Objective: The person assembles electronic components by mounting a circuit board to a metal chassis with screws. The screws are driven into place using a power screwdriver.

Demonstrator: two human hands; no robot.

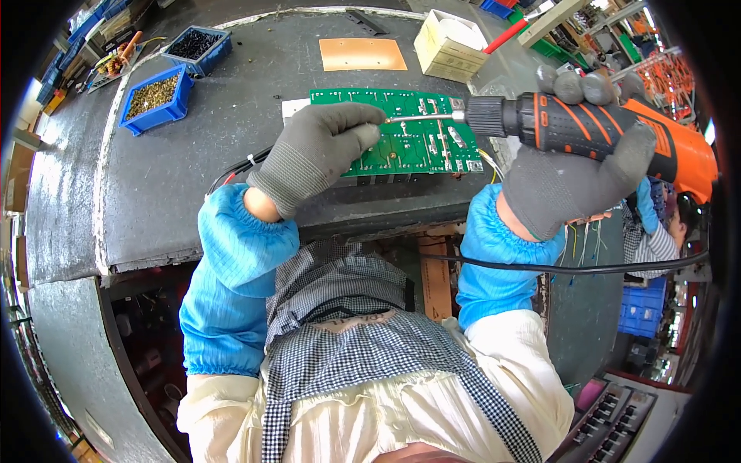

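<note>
A green circuit board (413, 158) with silvery solder patches lies on the dark workbench, raised on black parts beneath it. My right hand (567, 181), in a grey glove, is wrapped round an orange and black power screwdriver (590, 127) held level over the board's right end. Its long metal bit (424, 117) points left across the board. At the bit's tip, the thumb and forefinger of my grey-gloved left hand (312, 150) are pinched together. Whatever small piece they hold there is too hidden to name.
Toward the left sit a blue bin of brass-coloured small parts (153, 100) and a bin of black small parts (197, 45). Behind the board are a copper-coloured plate (363, 54) and a cardboard box (448, 46). A black cable (587, 269) crosses by my right forearm.
</note>
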